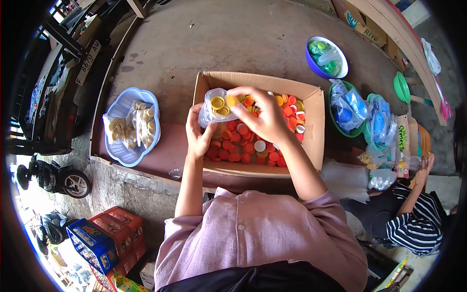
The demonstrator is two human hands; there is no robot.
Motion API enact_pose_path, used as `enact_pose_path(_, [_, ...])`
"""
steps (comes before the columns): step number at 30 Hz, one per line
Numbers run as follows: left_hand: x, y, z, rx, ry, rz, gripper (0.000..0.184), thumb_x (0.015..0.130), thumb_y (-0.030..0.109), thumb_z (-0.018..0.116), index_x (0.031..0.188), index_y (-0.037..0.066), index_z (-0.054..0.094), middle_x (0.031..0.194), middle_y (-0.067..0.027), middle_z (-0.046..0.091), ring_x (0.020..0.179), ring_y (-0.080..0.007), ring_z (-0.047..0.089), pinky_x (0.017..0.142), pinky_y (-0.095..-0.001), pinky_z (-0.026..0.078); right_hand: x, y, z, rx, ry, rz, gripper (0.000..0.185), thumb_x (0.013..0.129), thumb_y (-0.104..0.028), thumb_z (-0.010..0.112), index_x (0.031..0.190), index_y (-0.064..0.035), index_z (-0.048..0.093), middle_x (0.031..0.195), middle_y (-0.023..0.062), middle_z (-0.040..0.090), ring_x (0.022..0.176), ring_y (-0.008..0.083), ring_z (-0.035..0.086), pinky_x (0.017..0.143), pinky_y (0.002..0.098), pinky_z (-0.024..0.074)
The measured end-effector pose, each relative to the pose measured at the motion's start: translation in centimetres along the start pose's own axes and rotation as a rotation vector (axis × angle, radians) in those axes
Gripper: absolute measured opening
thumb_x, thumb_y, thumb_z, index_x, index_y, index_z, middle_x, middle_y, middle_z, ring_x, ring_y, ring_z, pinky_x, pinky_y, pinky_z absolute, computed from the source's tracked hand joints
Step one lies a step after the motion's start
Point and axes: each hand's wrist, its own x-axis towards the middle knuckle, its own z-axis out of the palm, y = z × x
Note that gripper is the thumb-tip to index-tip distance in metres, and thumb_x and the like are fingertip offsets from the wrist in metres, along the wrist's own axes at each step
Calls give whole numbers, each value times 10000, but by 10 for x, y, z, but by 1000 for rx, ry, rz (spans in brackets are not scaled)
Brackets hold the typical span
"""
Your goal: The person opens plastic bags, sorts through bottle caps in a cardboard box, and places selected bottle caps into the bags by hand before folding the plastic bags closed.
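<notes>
A cardboard box (311,131) holds many red, orange, yellow and white bottle caps (260,146). Above its left part, my left hand (198,135) has its fingers wrapped round a clear plastic bag (206,116) with several yellow caps (217,102) in it. Close to the bag's mouth, my right hand (262,114) pinches a yellow cap (231,100) between thumb and fingers.
Left of the box, a light blue basket (132,158) holds bags of pale caps. A purple-rimmed bowl (341,73), a green basket (348,132) and further bags stand right. Another person (418,221) in striped clothing sits lower right. Crates (116,224) are stacked lower left.
</notes>
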Motion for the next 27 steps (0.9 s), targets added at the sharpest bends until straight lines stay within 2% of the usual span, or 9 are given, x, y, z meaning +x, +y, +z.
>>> enact_pose_path(2, [0,-2,-1,-36,-4,-24,385,708,25,571,1067,-13,436,993,-83,503,953,-155,477,874,-289,359,-3,7,9,-284,-103,-162,288,756,-140,617,1022,-49,552,1063,117,554,971,278,537,829,350,422])
enact_pose_path(6, [0,1,0,-5,3,-5,391,707,23,572,1070,-14,434,997,-84,501,956,-155,476,873,-288,360,-7,6,3,-207,-48,-60,288,759,-125,608,1032,-53,553,1039,117,546,962,259,532,811,349,423])
enact_pose_path(8, [1,1,0,-19,1,6,395,708,26,571,1075,-17,431,1002,-86,498,962,-154,473,874,-288,360,-16,13,2,-112,83,-34,92,734,-40,588,825,-30,574,746,68,558,658,206,564,583,296,447])
enact_pose_path(10, [2,1,-1,-12,10,0,397,709,27,569,1078,-17,430,1004,-86,496,963,-154,473,874,-287,359,-35,13,4,-222,146,-17,50,698,-15,575,731,-44,552,642,40,521,541,188,526,507,292,421])
enact_pose_path(13, [2,0,-2,4,24,-2,397,712,29,567,1082,-15,430,1007,-84,495,965,-152,472,874,-285,358,-63,39,27,-231,-350,-129,62,645,-55,588,696,-47,555,624,74,547,558,240,552,494,331,444])
enact_pose_path(14, [2,-1,-2,11,23,-1,397,713,31,566,1084,-14,430,1008,-83,494,966,-151,472,875,-284,357,-73,48,34,-374,-605,-49,76,656,-112,593,697,-49,578,624,108,570,574,272,583,511,361,473])
enact_pose_path(16, [1,1,-1,12,19,-7,396,713,29,566,1083,-12,431,1008,-81,494,966,-150,472,874,-283,358,-78,57,50,-584,-833,6,119,650,-154,598,719,-57,600,613,133,576,577,288,597,521,384,488])
enact_pose_path(22, [1,2,0,3,22,-10,391,713,26,568,1079,-8,437,1006,-78,496,960,-148,474,869,-281,361,-88,86,76,-603,-869,-13,180,592,-164,619,709,-31,592,594,143,580,579,290,601,515,393,486])
enact_pose_path(27, [1,3,-1,10,32,-13,384,715,30,570,1074,-6,439,1001,-77,502,949,-146,478,864,-282,364,-66,54,30,-640,-944,60,243,561,-154,632,745,-5,575,612,140,586,602,296,603,526,389,488])
